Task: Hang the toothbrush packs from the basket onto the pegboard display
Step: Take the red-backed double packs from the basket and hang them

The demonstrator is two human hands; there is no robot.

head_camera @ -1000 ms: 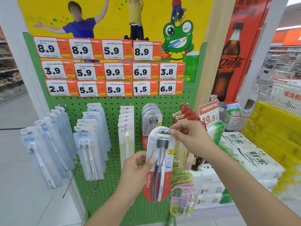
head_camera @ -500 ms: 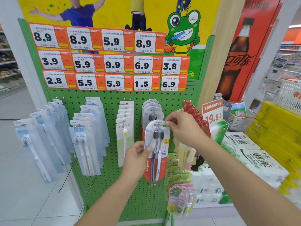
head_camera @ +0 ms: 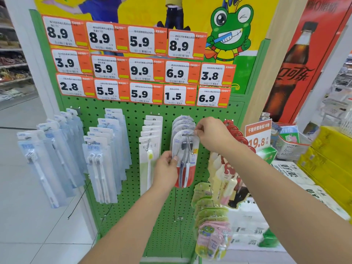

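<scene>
Green perforated metal made up the pegboard display (head_camera: 133,115), which filled the middle of the view, with rows of orange-and-white price tags (head_camera: 140,71) fixed across its upper part beneath a yellow poster bearing a cartoon frog (head_camera: 231,25). Pale blue toothbrush packs (head_camera: 102,164) hung in stacked rows on the left pegs, and small green and pink packs (head_camera: 211,216) hung low on the right. Yellow boxes (head_camera: 331,159) were stacked at the far right edge. Both bare forearms reached up from below. The right hand (head_camera: 213,137) was at the top of the red-and-clear toothbrush pack (head_camera: 184,159), its fingers (head_camera: 198,128) pinching the pack's upper edge by the peg, in front of matching packs already hanging there. The left hand (head_camera: 165,168) gripped the same pack at its lower left side, thumb pressed on the front face. The pack stood upright against the board.
</scene>
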